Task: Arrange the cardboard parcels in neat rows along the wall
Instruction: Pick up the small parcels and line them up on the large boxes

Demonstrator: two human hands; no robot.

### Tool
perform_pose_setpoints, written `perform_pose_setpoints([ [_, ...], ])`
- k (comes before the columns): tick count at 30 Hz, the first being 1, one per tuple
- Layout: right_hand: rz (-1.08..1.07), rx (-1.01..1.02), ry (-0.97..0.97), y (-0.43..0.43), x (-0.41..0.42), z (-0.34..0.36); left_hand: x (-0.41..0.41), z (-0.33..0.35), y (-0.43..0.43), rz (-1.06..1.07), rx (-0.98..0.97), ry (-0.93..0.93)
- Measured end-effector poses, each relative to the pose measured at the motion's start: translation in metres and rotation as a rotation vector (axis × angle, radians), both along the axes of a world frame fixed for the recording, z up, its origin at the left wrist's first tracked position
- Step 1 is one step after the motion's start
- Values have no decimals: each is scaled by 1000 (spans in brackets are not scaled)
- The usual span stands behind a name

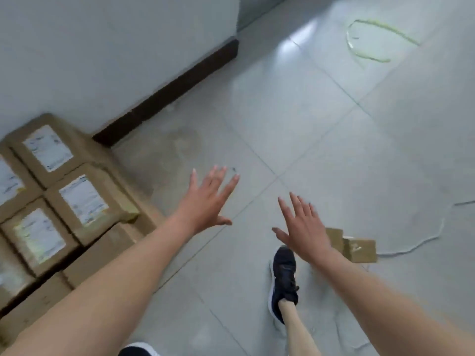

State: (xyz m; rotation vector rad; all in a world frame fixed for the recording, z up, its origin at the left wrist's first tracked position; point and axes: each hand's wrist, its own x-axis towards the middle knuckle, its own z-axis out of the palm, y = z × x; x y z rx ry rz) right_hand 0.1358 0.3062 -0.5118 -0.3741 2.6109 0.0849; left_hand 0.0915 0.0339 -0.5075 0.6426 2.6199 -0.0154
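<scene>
Bare grips: left hand [208, 201] and right hand [303, 224] both spread flat, fingers apart, holding nothing, hovering over the tiled floor [321, 150].
Loose parcels: small cardboard pieces [359, 250] lie on the floor at 4 o'clock, just beyond the right hand.
Stacked parcels [74, 199]: at 9 o'clock, labelled tops up, packed touching in rows against the wall [102, 60].
Progress: the stack looks largely done; judging by this, the loose pieces remain.
Contents: parcels sealed, insides unseen.
Shoe [282, 276]: at 6 o'clock.

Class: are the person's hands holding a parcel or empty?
Empty: left hand and right hand are spread open above the bare floor.
</scene>
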Motion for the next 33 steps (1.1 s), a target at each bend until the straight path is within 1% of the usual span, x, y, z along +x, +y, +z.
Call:
perform_pose_setpoints([
  [3,-215,23,-11,120,7,-21,-33,-29,132,-197,35,-14],
  [6,-363,100,-58,219,30,-49,-36,-61,250,-369,59,-62],
  [10,-556,121,-88,310,77,-90,-14,-111,373,-586,25,-143],
  [13,-649,113,-127,352,112,-132,8,-157,433,-830,-50,-174],
  [15,-669,116,-176,369,129,-162,24,-188,457,-994,-126,-177],
  [17,-676,90,-191,377,141,-188,38,-215,470,-1092,-195,-174],
  [19,-662,33,-171,376,141,-209,45,-234,474,-1172,-217,-149],
  [21,-657,-39,-138,368,133,-226,45,-248,473,-1251,-195,-96],
  [24,-673,-100,-146,353,116,-248,35,-269,461,-1313,-52,-10],
  [26,-715,-120,-132,345,111,-259,25,-282,448,-1306,33,47],
  [28,-742,-104,-107,340,110,-265,16,-288,440,-1310,19,40],
  [31,-794,-115,-56,336,111,-267,11,-296,441,-1390,-72,-15],
  [33,-830,-117,-36,337,111,-266,15,-301,450,-1390,-89,27],
])
